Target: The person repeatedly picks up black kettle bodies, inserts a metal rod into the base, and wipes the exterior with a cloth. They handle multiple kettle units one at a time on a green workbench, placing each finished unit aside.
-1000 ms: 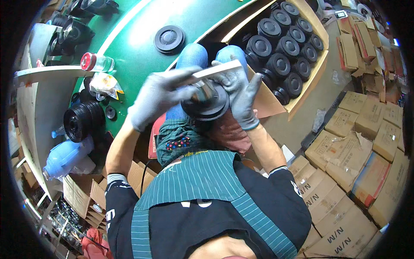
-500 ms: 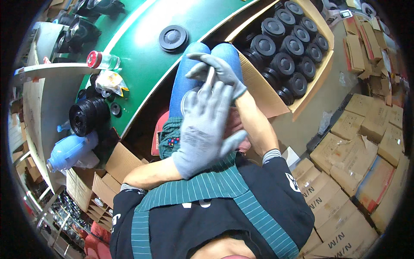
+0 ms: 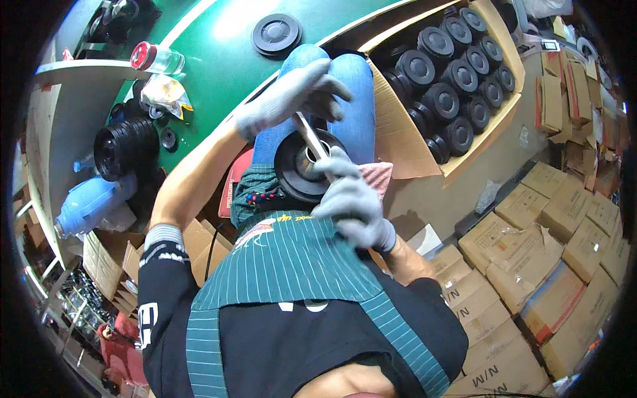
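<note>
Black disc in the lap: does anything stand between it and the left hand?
Yes: a flat bar crosses over the black disc, its upper end by the left hand. Whether bar and hand touch is unclear.

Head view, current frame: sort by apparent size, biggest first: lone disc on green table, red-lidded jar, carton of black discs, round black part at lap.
1. carton of black discs
2. round black part (perhaps nearer the camera)
3. lone disc and red-lidded jar: too alike to rank
</note>
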Demonstrator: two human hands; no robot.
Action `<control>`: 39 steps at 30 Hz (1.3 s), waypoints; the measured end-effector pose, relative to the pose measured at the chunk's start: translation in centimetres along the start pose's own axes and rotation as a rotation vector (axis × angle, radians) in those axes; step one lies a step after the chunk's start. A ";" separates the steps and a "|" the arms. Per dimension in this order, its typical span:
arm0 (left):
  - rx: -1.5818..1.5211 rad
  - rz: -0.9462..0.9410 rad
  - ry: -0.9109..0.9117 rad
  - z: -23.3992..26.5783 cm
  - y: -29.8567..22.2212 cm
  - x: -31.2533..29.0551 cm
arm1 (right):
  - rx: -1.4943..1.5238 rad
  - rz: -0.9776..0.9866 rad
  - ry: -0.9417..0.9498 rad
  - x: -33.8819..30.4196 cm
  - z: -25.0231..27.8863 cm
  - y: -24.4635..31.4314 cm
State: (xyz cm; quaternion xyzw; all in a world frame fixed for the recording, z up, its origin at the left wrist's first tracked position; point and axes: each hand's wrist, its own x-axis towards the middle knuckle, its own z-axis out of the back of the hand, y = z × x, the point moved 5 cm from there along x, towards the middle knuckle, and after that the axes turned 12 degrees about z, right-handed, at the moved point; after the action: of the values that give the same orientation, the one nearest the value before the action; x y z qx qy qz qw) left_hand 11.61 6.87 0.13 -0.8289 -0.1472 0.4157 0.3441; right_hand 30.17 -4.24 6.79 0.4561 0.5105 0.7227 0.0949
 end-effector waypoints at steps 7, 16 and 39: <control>0.306 0.014 0.512 -10.0 -0.5 10.3 | -0.427 0.017 0.762 7.3 -6.4 -0.4; 0.798 -0.209 -0.150 -0.3 -5.9 3.5 | -0.544 0.206 0.151 6.3 -2.0 2.3; 1.038 -0.537 -1.559 12.5 7.8 -13.4 | -0.145 -0.353 -0.700 3.6 8.7 -3.9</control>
State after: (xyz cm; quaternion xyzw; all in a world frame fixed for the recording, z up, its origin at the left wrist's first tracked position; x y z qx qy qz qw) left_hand -6.78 -0.24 -2.63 -0.0052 -0.3163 0.7686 0.5561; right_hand 33.41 5.42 6.13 0.5724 0.4652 0.5304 0.4179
